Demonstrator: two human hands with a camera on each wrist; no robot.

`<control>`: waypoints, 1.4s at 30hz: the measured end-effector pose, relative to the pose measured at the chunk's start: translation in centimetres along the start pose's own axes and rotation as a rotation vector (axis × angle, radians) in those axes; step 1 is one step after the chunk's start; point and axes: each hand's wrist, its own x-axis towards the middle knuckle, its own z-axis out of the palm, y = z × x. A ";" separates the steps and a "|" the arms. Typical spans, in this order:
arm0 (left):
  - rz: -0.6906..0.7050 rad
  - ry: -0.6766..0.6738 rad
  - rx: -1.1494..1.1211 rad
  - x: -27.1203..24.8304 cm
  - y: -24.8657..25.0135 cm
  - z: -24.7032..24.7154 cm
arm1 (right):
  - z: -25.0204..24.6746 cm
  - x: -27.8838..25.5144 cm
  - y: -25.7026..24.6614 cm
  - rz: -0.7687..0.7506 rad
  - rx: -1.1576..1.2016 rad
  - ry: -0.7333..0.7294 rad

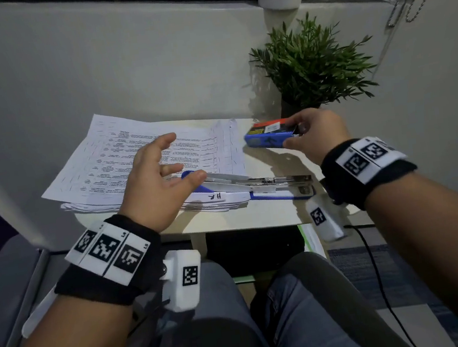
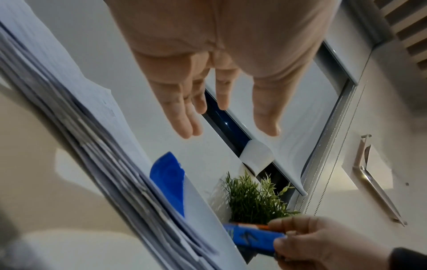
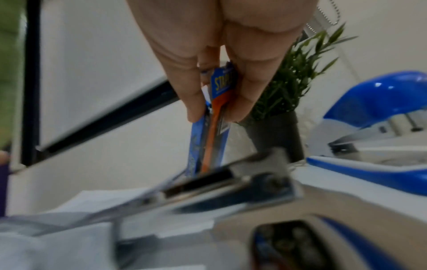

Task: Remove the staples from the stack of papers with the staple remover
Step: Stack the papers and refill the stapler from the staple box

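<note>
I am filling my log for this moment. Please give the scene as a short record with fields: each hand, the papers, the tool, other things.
left hand: open, fingers spread above the stack of papers, holding nothing
right hand: pinches a blue staple box above the table
stapler: blue, swung open, lying at the stack's near edge
potted plant: behind the box

Left hand [image 2: 208, 54] spread above paper stack [image 2: 76, 138]
</note>
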 end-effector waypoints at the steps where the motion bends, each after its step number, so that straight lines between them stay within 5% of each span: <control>1: 0.000 0.005 0.000 0.1 0.0 -0.1 | 0.0 0.7 0.2 0.018 -0.059 -0.022; 15: -0.006 -0.031 0.013 -0.2 -0.4 -0.2 | 2.0 4.9 -1.7 0.122 -0.432 -0.390; 22: -0.016 -0.067 0.149 -0.1 -0.5 -1.3 | -3.4 -0.7 -2.1 0.059 -0.078 -0.233; 30: -0.132 -0.384 0.857 3.8 0.3 -0.8 | 0.4 -6.5 3.9 0.071 -0.110 -0.365; 34: -0.099 -0.479 0.897 4.3 0.4 -0.1 | 2.3 -7.0 5.9 0.078 0.027 -0.223; 42: 0.098 -0.317 0.723 5.1 3.9 0.5 | 2.9 -6.7 7.1 0.085 0.095 -0.202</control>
